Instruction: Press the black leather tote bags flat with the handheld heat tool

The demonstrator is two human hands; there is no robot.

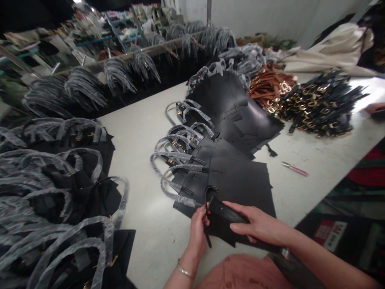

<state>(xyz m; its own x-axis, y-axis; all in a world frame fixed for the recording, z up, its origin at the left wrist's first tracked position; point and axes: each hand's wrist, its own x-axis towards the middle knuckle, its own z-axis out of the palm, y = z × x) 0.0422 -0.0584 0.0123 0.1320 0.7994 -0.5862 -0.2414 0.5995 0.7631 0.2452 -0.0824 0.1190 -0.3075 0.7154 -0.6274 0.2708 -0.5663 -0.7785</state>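
Observation:
My right hand (258, 224) grips a folded black leather panel (230, 214), thumb and fingers on either side of it. Close by, my left hand (198, 226) is closed on a thin black strap (207, 237) at the panel's left edge; the fingertips are partly hidden. Beneath both hands lies a stack of flat black leather bag pieces (240, 176), with plastic-wrapped handles (180, 196) sticking out to the left. A pink-handled seam ripper or similar small tool (296, 168) rests on the table to the right.
On the white table (141, 176), a pile of black straps with gold buckles (325, 104) and brown straps (267, 86) sit at the back right. Bag pieces with wrapped handles (60, 192) crowd the left. More handles (84, 86) hang on a rail behind.

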